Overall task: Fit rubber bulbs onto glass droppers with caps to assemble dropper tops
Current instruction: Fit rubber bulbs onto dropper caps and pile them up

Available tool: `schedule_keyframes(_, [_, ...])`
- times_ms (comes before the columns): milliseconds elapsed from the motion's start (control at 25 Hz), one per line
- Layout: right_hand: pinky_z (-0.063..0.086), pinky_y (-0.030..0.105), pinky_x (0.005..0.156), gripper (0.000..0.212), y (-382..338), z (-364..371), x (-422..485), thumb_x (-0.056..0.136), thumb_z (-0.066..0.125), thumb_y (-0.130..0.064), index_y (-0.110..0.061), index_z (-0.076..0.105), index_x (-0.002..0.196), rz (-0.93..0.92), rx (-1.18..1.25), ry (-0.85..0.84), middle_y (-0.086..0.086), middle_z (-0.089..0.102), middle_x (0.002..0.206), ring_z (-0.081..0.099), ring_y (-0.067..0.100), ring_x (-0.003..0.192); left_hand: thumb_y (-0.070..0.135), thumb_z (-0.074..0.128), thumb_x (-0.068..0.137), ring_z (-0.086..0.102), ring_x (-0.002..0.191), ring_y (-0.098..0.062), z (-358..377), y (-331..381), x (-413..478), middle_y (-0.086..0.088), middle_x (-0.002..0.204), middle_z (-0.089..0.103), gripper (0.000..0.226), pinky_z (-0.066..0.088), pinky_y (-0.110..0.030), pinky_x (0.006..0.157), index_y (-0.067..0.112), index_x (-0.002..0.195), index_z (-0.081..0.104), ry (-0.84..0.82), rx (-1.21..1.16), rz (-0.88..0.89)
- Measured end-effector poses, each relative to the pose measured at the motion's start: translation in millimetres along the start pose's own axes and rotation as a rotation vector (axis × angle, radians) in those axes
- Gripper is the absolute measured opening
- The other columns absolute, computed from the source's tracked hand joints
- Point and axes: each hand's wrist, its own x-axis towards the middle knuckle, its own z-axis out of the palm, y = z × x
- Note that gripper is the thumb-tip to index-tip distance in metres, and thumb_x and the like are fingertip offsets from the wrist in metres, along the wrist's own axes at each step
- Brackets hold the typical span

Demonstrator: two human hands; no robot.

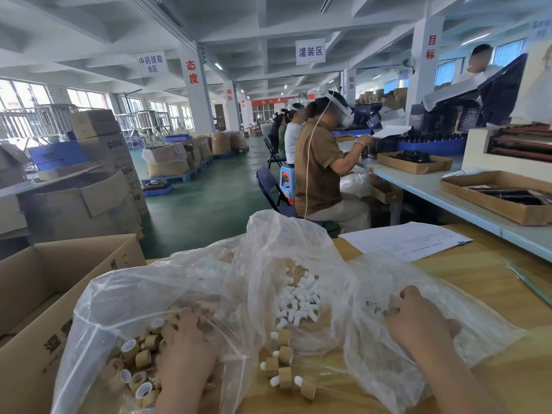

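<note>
Right, head view, and the left hand [185,345] was down inside a clear plastic bag [125,297] at the near left, lying among a heap of tan caps [140,357] with white liners; its fingertips were buried in the caps under the film, so whether they were grasping one I couldn't tell

Over on the other side, the right hand [418,321] sat in a second bag [478,333], fingers bent downward with the tips lost in the folds, and again no telling if anything was pinched

Between the two hands, a pile of white rubber bulbs [295,300] lay in the crumpled plastic, and just nearer the camera a handful of dropper tops [283,366] rested on the wooden table [493,294], white bulbs poking out of their caps

A cardboard box [44,294] stood open at the left, a sheet of paper [406,239] lay beyond the bags, and a person in a brown shirt [319,171] sat at the next bench
</note>
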Motion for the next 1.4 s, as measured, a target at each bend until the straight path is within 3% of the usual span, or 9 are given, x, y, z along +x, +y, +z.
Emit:
schedule_keyframes(160, [0.028, 0.037, 0.083, 0.018, -6, -1, -3, 0.095, 0.042, -0.02, -0.018, 0.048, 0.112, -0.061, 0.245, 0.238, -0.006, 0.06, 0.059, 0.053, 0.013, 0.059, 0.022, 0.042, 0.091, 0.038, 0.125, -0.036, 0, 2, 3, -0.02, 0.138, 0.034, 0.046, 0.033, -0.04, 0.099, 0.004, 0.131, 0.032, -0.014, 0.083, -0.085])
schedule_keyframes(280, [0.045, 0.048, 0.084, 0.019, -10, -6, -8, 0.098, 0.046, -0.028, -0.011, 0.049, 0.106, -0.13, 0.539, 0.415, -0.004, 0.056, 0.057, 0.056, 0.019, 0.056, 0.026, 0.041, 0.089, 0.041, 0.122, -0.034, -1, 2, 3, -0.017, 0.136, 0.038, 0.041, 0.033, -0.037, 0.099, 0.007, 0.125, 0.043, -0.045, 0.124, -0.086])
schedule_keyframes(480, [0.051, 0.047, 0.072, 0.022, -12, -5, -9, 0.096, 0.051, -0.031, -0.012, 0.047, 0.106, -0.123, 0.601, 0.366, 0.001, 0.058, 0.067, 0.058, 0.026, 0.062, 0.037, 0.037, 0.09, 0.039, 0.124, -0.033, -2, 0, 4, -0.015, 0.138, 0.04, 0.045, 0.033, -0.039, 0.101, 0.019, 0.13, 0.045, -0.072, 0.137, -0.046])
schedule_keyframes(640, [0.043, 0.032, 0.052, 0.014, -6, -5, -4, 0.095, 0.053, -0.024, -0.014, 0.051, 0.104, -0.051, 0.71, 0.425, -0.003, 0.057, 0.07, 0.056, 0.018, 0.059, 0.048, 0.027, 0.093, 0.035, 0.126, -0.036, -1, 0, 3, -0.014, 0.142, 0.033, 0.048, 0.029, -0.043, 0.103, 0.034, 0.139, 0.033, -0.079, 0.144, -0.006])
schedule_keyframes(800, [0.039, 0.029, 0.051, 0.01, -6, -4, -3, 0.092, 0.057, -0.024, -0.016, 0.053, 0.097, -0.078, 0.742, 0.46, -0.001, 0.058, 0.069, 0.056, 0.017, 0.058, 0.054, 0.02, 0.093, 0.03, 0.132, -0.037, -1, 0, 2, -0.013, 0.151, 0.02, 0.053, 0.025, -0.045, 0.106, 0.043, 0.144, 0.018, -0.08, 0.133, 0.012])
schedule_keyframes(1000, [0.039, 0.026, 0.047, 0.007, -5, -1, -5, 0.091, 0.059, -0.015, -0.021, 0.055, 0.09, -0.215, 0.796, 0.493, -0.002, 0.058, 0.059, 0.055, 0.016, 0.052, 0.049, 0.024, 0.095, 0.032, 0.131, -0.033, 0, -1, 2, -0.009, 0.151, 0.02, 0.045, 0.028, -0.044, 0.106, 0.041, 0.139, 0.033, -0.097, 0.159, 0.064])
schedule_keyframes(1200, [0.051, 0.02, 0.062, 0.009, -9, 0, -7, 0.092, 0.061, -0.011, -0.007, 0.066, 0.099, -0.433, 0.98, 0.729, 0.0, 0.066, 0.076, 0.062, 0.012, 0.065, 0.044, 0.028, 0.095, 0.039, 0.125, -0.034, 0, -2, 1, -0.014, 0.136, 0.037, 0.043, 0.03, -0.041, 0.103, 0.029, 0.133, 0.042, -0.072, 0.119, 0.033])
schedule_keyframes(1320, [0.042, 0.006, 0.071, 0.025, -17, -3, -16, 0.093, 0.056, -0.02, 0.0, 0.068, 0.085, -0.691, 0.803, 0.929, 0.007, 0.055, 0.077, 0.045, 0.006, 0.066, 0.039, 0.029, 0.097, 0.045, 0.119, -0.032, 0, -2, 2, -0.011, 0.13, 0.048, 0.036, 0.036, -0.04, 0.098, 0.024, 0.125, 0.047, -0.006, 0.055, 0.057])
schedule_keyframes(1400, [0.036, 0.001, 0.08, 0.035, -27, 1, -28, 0.095, 0.05, -0.03, -0.002, 0.065, 0.08, -0.846, 0.703, 0.853, 0.006, 0.049, 0.089, 0.042, 0.002, 0.077, 0.038, 0.034, 0.096, 0.049, 0.114, -0.032, 0, -2, 2, -0.01, 0.125, 0.053, 0.031, 0.039, -0.04, 0.094, 0.022, 0.116, 0.051, 0.018, 0.03, 0.068])
